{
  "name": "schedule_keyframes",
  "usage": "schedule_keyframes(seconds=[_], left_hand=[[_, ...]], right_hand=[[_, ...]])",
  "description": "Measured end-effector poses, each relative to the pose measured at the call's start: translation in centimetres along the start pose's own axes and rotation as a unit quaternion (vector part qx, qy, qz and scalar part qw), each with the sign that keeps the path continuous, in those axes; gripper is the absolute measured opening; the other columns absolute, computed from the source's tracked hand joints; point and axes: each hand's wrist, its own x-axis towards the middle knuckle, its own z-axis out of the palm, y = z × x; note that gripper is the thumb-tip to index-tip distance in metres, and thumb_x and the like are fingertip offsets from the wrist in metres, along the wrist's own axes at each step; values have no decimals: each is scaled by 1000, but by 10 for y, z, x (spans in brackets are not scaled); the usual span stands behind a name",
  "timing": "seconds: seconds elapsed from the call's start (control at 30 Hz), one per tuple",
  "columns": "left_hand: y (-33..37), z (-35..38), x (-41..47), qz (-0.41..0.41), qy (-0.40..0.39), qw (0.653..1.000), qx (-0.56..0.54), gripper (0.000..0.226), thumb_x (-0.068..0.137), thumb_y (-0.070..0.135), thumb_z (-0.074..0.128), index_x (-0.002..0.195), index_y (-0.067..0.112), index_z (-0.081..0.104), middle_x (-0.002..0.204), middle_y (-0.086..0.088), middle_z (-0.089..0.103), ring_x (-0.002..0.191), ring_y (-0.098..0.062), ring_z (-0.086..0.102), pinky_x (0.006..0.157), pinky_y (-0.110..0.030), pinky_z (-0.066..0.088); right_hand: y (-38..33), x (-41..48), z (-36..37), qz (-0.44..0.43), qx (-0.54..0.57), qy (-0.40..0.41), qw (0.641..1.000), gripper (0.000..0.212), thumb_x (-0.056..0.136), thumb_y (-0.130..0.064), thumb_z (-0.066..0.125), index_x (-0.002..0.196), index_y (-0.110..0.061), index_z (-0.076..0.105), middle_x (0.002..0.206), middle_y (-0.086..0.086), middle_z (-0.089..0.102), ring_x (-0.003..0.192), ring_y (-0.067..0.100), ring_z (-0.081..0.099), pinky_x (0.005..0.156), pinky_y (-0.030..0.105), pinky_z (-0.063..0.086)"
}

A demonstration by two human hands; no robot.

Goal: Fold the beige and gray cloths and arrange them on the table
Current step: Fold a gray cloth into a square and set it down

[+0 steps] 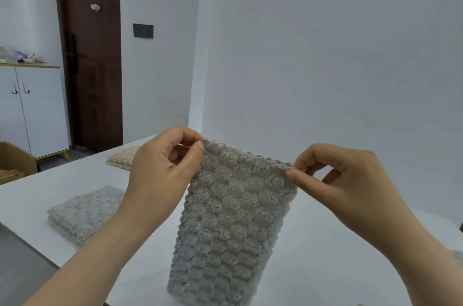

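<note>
A gray bobbled cloth (225,225) hangs in the air above the white table (313,268), held up by its top edge. My left hand (162,167) pinches its upper left corner between thumb and fingers. My right hand (350,180) pinches its upper right corner the same way. The cloth's lower end runs out of the frame at the bottom. A folded gray cloth (85,213) lies flat on the table to the left. A beige cloth (122,157) lies farther back on the table, partly hidden behind my left hand.
The table's left edge runs diagonally from the lower left toward the back. Beyond it stand a white cabinet (32,110), a brown door (92,55) and a cardboard box (15,162). A white wall rises behind the table.
</note>
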Motion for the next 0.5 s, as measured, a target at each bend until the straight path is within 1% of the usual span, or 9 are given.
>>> schedule_keyframes(seconds=[0.03,0.1,0.13,0.2,0.27,0.33,0.43,0.5], left_hand=[[1,0,1,0,3,1000,-1,15,87,14,62,75,23,64,72,2,67,60,-13,59,56,-11,43],[2,-1,1,-2,7,1000,-5,14,88,18,63,75,25,65,74,4,68,64,-11,62,60,-12,45],[3,-1,2,-3,7,1000,-12,13,87,22,63,75,25,65,74,4,68,65,-11,62,62,-15,47],[5,-1,1,-8,7,999,-31,11,83,29,60,76,24,65,74,2,69,67,-14,63,66,-23,50],[6,0,1,-9,8,999,-46,10,86,27,61,78,23,65,73,-2,68,68,-19,62,68,-30,50],[8,1,0,-4,6,999,-49,12,91,19,59,81,21,64,72,-6,65,67,-23,58,67,-33,49],[10,3,-1,2,5,999,-49,12,93,19,56,83,19,63,74,-10,61,70,-30,54,63,-35,45],[12,4,-2,7,8,999,-48,12,93,19,56,84,21,63,75,-8,63,70,-27,55,62,-32,46]], right_hand=[[0,1,-1,5,22,10,1000,15,75,-37,75,66,-29,66,71,-14,67,37,7,38,45,11,36],[0,3,-2,21,57,27,998,12,76,-30,76,67,-28,68,70,-12,68,41,7,43,46,15,40],[0,4,-3,27,70,35,997,12,77,-27,77,68,-28,69,70,-11,69,44,6,48,47,17,43],[0,5,-2,37,89,49,994,12,77,-21,78,73,-29,69,72,-11,70,58,5,59,53,24,50],[0,5,-1,46,112,55,991,15,78,-20,77,81,-32,70,74,-9,71,66,7,63,59,29,53],[0,3,-1,54,126,52,989,19,79,-17,76,86,-34,71,74,-8,71,63,9,62,58,27,53],[-1,2,-1,63,119,53,989,20,80,-16,76,86,-34,73,73,-9,72,63,12,62,58,26,54],[-1,1,-2,68,102,54,991,18,79,-19,76,85,-35,74,74,-12,72,63,8,62,58,25,53]])
